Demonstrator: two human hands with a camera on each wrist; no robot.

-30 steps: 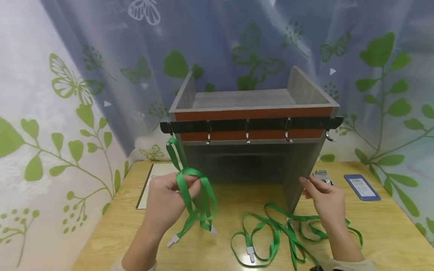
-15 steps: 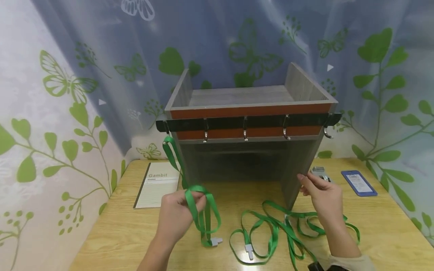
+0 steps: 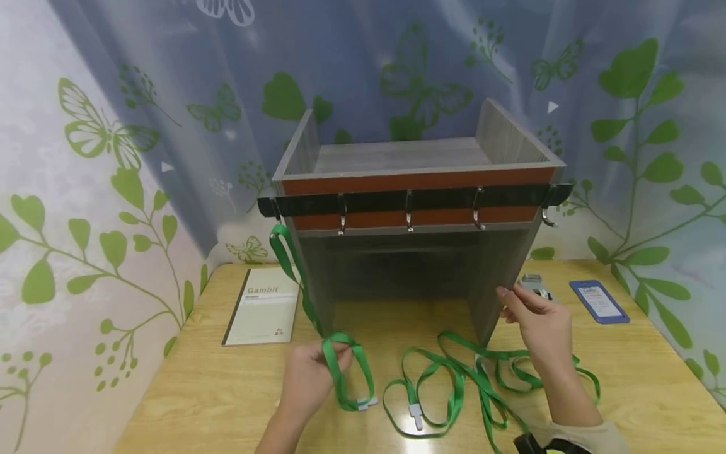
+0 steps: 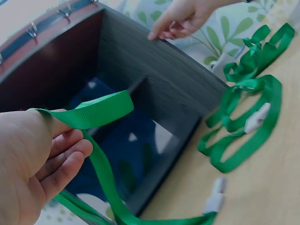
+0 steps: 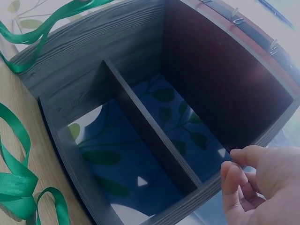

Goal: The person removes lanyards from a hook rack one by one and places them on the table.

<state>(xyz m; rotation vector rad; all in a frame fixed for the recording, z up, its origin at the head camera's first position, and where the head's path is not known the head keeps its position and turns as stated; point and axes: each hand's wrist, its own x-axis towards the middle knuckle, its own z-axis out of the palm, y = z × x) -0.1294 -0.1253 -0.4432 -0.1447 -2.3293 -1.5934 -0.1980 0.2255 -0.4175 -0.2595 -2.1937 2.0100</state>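
Note:
A green lanyard (image 3: 295, 277) hangs from the leftmost hook (image 3: 276, 208) of a black hook rail on a grey wooden shelf unit (image 3: 414, 183). Low over the table, my left hand (image 3: 331, 356) grips this lanyard's lower loop, and its white clip (image 3: 365, 402) lies on the wood. The left wrist view shows the strap (image 4: 93, 110) pinched under the thumb of that hand (image 4: 56, 150). My right hand (image 3: 510, 302) rests its fingertips on the front edge of the unit's right side panel (image 5: 206, 187). More green lanyards (image 3: 454, 384) lie tangled between my hands.
A booklet marked Gambit (image 3: 263, 306) lies at the left of the wooden table (image 3: 187, 391). Right of the shelf unit are a blue badge holder (image 3: 598, 301) and a grey clip (image 3: 533, 285). Three bare hooks (image 3: 407, 217) hang along the rail. A leaf-print curtain closes the back.
My left hand has come down toward the table with the lanyard, and the clip end now lies on the wood. The right hand stays at the side panel.

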